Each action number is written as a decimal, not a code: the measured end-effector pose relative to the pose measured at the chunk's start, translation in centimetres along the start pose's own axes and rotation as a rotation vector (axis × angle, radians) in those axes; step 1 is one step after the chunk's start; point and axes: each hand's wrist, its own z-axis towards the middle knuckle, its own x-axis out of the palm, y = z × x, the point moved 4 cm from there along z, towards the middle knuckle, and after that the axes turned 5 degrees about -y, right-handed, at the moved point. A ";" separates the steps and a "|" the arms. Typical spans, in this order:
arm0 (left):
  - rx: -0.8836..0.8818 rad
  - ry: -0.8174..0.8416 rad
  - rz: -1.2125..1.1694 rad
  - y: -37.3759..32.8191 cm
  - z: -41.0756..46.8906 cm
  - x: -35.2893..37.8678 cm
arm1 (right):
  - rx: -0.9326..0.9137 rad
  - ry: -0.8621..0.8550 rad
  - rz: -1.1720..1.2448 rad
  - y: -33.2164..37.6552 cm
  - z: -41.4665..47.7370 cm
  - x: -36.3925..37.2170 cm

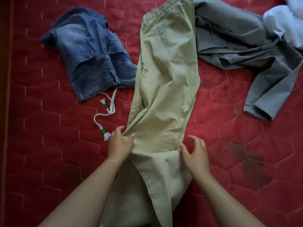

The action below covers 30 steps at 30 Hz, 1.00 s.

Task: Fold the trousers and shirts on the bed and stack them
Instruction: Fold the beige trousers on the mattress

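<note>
Beige trousers point(165, 89) lie lengthwise down the middle of the red quilted bed point(54, 153), waistband at the far end, legs running toward me. My left hand point(120, 143) pinches the trousers' left edge between thumb and fingers. My right hand point(195, 153) is at the right edge with fingers spread, the thumb touching the cloth. Folded blue jeans point(91, 54) sit to the left, a white drawstring point(106, 112) with green tips trailing from them. A crumpled grey shirt point(242, 51) lies to the right.
A white garment point(285, 22) is bunched at the far right corner. The bed's dark left edge point(6, 95) runs along the frame's left side. Bare red quilt shows on both sides of my arms.
</note>
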 end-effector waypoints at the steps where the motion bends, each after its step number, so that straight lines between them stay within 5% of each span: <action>1: 0.037 -0.035 0.000 -0.4 0.2 0.2 | 0.032 -0.021 0.003 0.0 0.7 0.3; 9: 0.143 0.014 -0.087 -4.0 3.8 2.6 | 0.189 -0.045 0.180 1.5 4.1 4.7; 18: 0.236 0.039 -0.102 -6.2 -0.8 3.7 | -0.012 -0.257 0.138 -0.6 4.1 -4.2; 22: 0.193 0.010 -0.025 -7.4 -1.7 5.0 | -0.048 -0.109 -0.092 -1.6 5.3 -5.8; 27: 0.285 -0.025 0.040 -11.2 2.8 5.9 | -0.120 -0.159 -0.061 2.0 12.1 -4.9; 30: 0.137 -0.032 -0.153 -12.7 5.1 6.2 | -0.119 -0.146 -0.033 3.8 16.1 -4.0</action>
